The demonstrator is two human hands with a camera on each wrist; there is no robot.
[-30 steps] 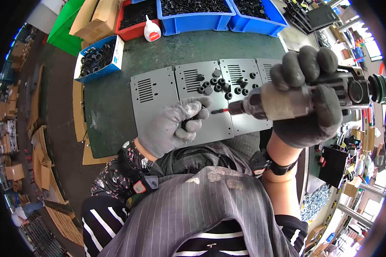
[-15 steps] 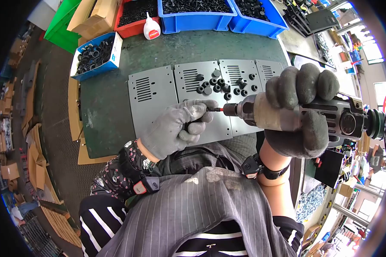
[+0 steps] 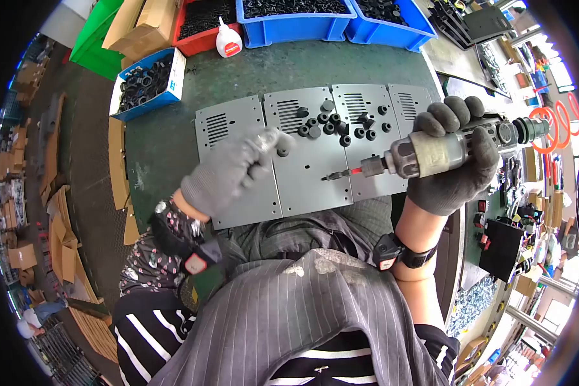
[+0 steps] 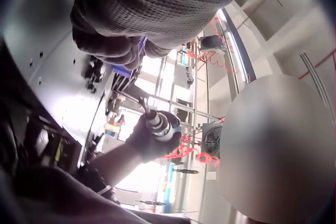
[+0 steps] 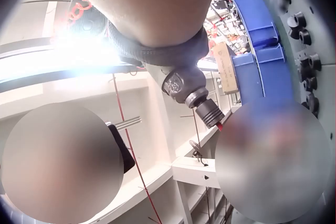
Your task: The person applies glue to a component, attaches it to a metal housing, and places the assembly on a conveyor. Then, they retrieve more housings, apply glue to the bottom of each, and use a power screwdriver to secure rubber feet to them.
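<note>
My right hand grips a power driver, its bit pointing left over the grey slotted panels. A black screw-like piece seems to sit on the tip. My gloved left hand, blurred, is over the leftmost panels with fingers bent; whether it holds anything cannot be seen. Close to its fingertips lies one round black piece. More black rubber feet lie scattered on the middle panels. In the left wrist view the left hand is at the top, the driver below.
Along the back edge stand a red bin, two blue bins holding black parts, and a white bottle. A blue-and-white box of black rings is at the left, beside a cardboard box.
The left hand came up to the bit, then moved away left and is blurred. The driver went left to meet it and is now apart, its bit tip showing.
</note>
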